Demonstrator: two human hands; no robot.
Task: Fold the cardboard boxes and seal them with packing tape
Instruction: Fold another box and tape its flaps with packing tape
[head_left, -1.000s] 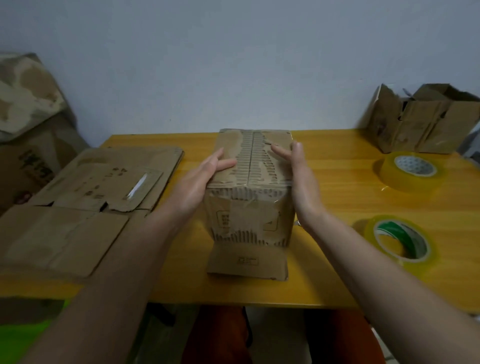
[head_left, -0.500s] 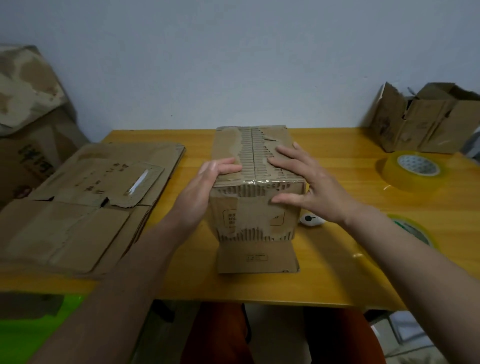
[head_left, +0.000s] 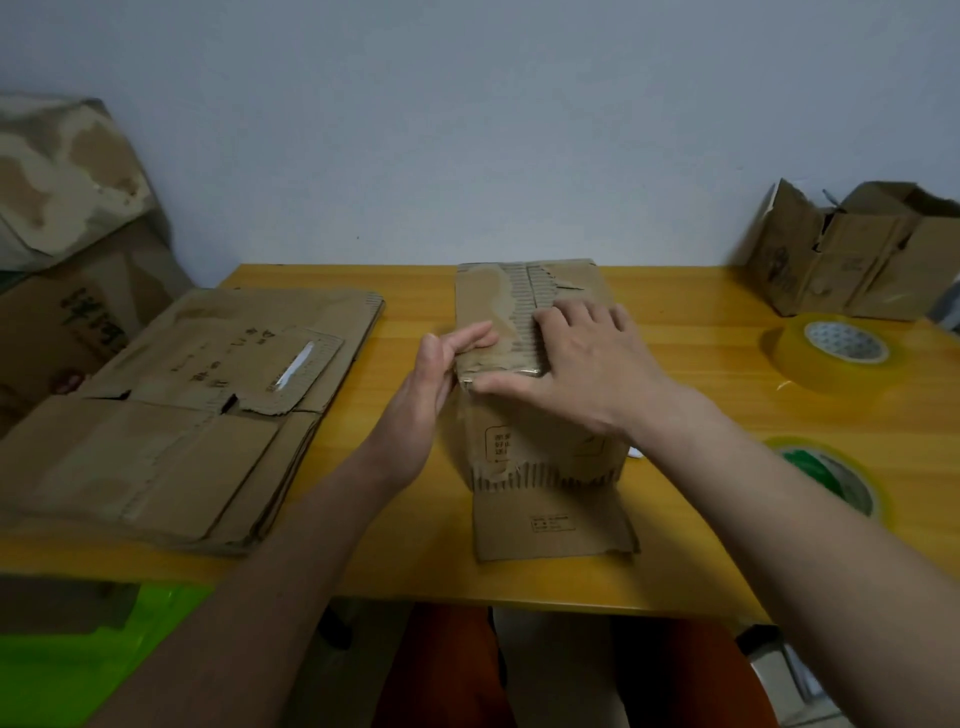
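We see the right hand (head_left: 587, 369) now spread flat across the box (head_left: 540, 415) top (thumb along the front edge), no longer beside it.

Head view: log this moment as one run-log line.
stage: pressing tape | box: upright, table centre | right hand: flat on box top | left hand: against box left edge | tape rolls: untouched, right

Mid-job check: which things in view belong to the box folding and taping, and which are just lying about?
Belonging to the job:
- upright box, pressed by the left hand and right hand
- flattened boxes
- clear tape roll
- green-core tape roll
- folded boxes at the far right corner

Lying about:
- worn cartons beyond the table's left
- small white object beside the box
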